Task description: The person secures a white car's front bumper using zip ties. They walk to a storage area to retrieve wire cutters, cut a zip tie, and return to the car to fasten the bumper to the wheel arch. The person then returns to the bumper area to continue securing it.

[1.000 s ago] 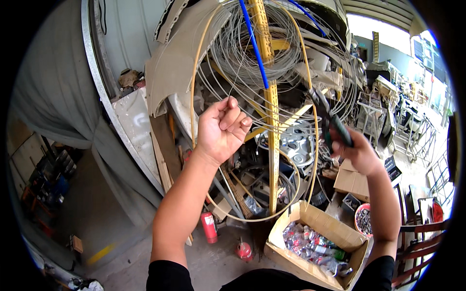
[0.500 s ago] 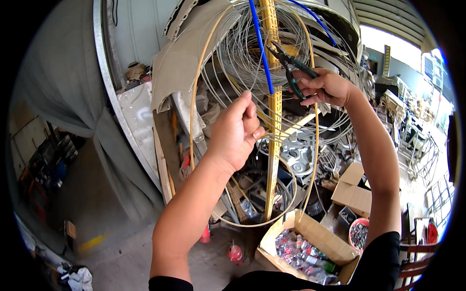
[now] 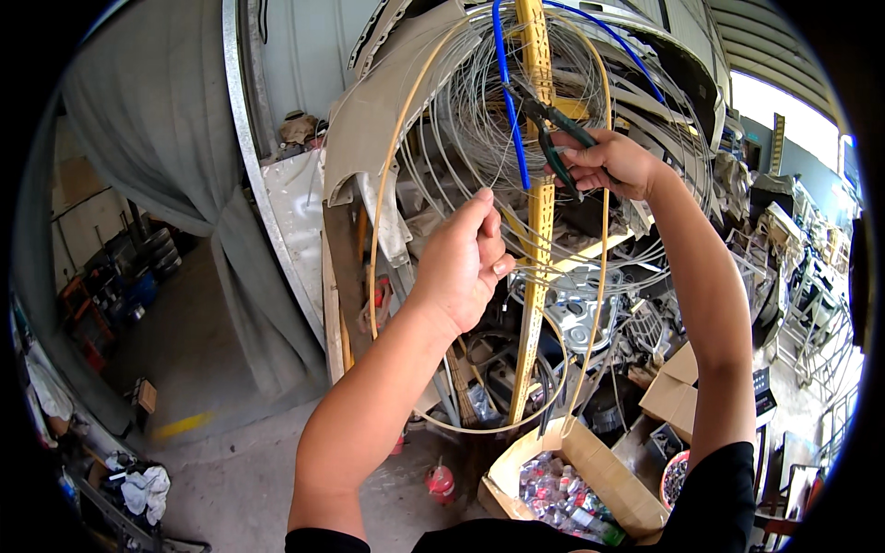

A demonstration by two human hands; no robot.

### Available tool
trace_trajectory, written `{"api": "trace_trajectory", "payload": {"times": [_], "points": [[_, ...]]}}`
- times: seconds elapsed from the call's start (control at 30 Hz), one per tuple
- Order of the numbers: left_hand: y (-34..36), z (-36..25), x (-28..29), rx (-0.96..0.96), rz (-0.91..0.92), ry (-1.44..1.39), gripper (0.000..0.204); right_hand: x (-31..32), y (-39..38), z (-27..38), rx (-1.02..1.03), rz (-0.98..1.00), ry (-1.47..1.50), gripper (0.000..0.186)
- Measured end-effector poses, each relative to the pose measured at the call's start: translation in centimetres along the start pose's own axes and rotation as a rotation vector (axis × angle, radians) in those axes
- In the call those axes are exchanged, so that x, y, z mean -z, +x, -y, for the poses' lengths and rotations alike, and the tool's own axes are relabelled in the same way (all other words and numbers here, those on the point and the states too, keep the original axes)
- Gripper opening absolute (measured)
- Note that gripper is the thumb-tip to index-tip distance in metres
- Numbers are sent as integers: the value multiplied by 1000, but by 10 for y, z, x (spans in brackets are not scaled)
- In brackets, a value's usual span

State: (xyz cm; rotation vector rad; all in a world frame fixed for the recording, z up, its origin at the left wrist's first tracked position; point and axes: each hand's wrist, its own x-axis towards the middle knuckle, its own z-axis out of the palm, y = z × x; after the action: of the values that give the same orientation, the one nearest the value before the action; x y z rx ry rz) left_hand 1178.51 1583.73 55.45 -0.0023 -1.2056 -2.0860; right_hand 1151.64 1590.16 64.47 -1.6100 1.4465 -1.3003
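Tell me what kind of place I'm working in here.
Probably a cluttered workshop or scrap yard: coiled wire hangs on a yellow post, the right hand holds pliers, and a cardboard box of scraps sits below.

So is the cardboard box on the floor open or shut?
Open: the box has its flaps spread, and small packets show inside.

- A grey curtain (image 3: 138, 175) hangs against the wall.
- Right of the curtain stands a pale metal wall panel (image 3: 304, 55).
- Below the curtain lies a bare concrete floor (image 3: 212, 461).
- Far right of the curtain, daylight fills an opening (image 3: 784, 111).
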Motion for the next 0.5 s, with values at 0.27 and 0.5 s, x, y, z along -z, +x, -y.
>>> {"api": "trace_trajectory", "payload": {"times": [0.27, 0.5], "points": [[-1, 1, -3, 2, -32, 17, 36, 4, -3, -2, 13, -58, -63, 48], [0, 1, -4, 5, -39, 13, 36, 0, 0, -2, 27, -65, -44, 46]]}}
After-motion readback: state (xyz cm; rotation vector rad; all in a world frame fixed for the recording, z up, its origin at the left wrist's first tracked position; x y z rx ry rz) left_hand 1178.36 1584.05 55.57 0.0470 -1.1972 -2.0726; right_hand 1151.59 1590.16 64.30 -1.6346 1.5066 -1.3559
